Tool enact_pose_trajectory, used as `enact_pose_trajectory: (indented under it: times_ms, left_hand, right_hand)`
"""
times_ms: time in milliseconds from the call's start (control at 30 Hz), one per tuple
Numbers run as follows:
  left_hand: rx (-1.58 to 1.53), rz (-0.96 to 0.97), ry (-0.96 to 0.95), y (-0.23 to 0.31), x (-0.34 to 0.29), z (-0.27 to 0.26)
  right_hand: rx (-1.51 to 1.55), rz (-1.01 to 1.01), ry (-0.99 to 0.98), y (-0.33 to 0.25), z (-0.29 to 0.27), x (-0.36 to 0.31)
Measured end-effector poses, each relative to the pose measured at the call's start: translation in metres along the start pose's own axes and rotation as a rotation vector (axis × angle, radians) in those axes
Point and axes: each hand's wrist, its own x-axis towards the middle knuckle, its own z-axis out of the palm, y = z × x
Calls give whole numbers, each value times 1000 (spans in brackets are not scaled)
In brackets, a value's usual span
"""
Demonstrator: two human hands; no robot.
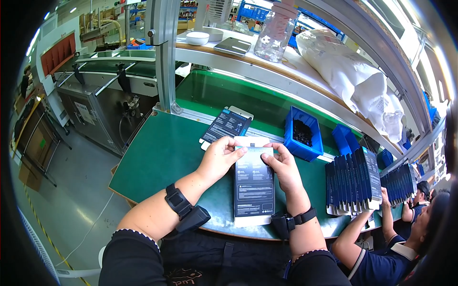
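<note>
Two hands grip one flat dark retail box [254, 183] at its upper end above the green worktable [162, 152]: my left hand [218, 159] curls fingers over its top left corner, my right hand [281, 164] pinches the top right edge. Its printed grey panel faces up, white hang tab pointing away from me.
</note>
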Motion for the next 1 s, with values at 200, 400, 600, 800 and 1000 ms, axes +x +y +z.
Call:
enact_pose_trajectory:
  times_ms: [200, 400, 600, 800, 1000]
  left_hand:
    - [95, -40, -29, -9, 2, -5]
    - [-177, -262, -98, 6, 3, -8]
    - [-217, -307, -64, 7, 3, -11]
    - [-124, -292, -79, 6, 2, -11]
    - [-198, -191, 5, 10, -3, -5]
  right_hand:
    - [-8, 50, -18, -4, -3, -1]
    - [81, 52, 35, 4, -7, 2]
    - [131, 62, 46, 4, -3, 3]
    - [186, -5, 15, 11, -12, 5]
    - [175, -87, 39, -4, 1, -1]
